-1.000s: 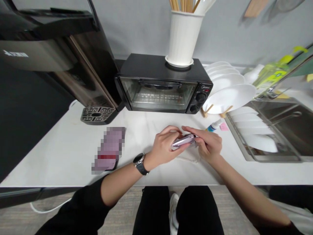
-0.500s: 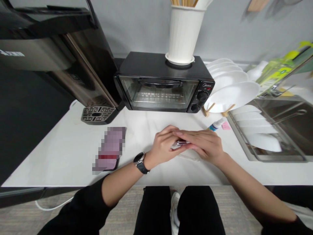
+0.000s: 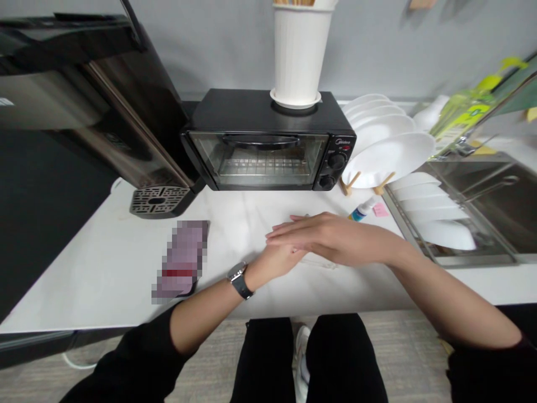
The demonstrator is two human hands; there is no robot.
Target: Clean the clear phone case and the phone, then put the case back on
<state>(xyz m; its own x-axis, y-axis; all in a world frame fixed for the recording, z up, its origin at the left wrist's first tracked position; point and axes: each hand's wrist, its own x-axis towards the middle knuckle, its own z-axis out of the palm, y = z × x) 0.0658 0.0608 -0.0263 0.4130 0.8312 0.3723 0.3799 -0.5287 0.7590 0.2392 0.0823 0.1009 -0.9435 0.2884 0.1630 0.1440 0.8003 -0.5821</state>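
My right hand (image 3: 331,238) lies flat over my left hand, with its fingers stretched out and pointing left. Beneath it, my left hand (image 3: 277,260) is mostly covered; its fingers and anything in them are hidden. A tiny bit of something greyish shows just above the right hand's knuckles, too small to name. On the white counter (image 3: 235,240) below the hands lies a thin pale cord (image 3: 321,263). A small spray bottle (image 3: 361,210) with a blue label lies just beyond the right hand, beside a pink note (image 3: 381,210).
A black toaster oven (image 3: 260,120) stands behind the hands, with a white cup (image 3: 300,53) on top. A drinks machine (image 3: 142,112) and a blurred-out phone (image 3: 182,257) are on the left. White plates (image 3: 390,159), bowls (image 3: 444,232) and a sink (image 3: 512,207) are on the right.
My right hand has slid left and flattened over my left hand, covering the small shiny object that showed between them. The view has shifted slightly.
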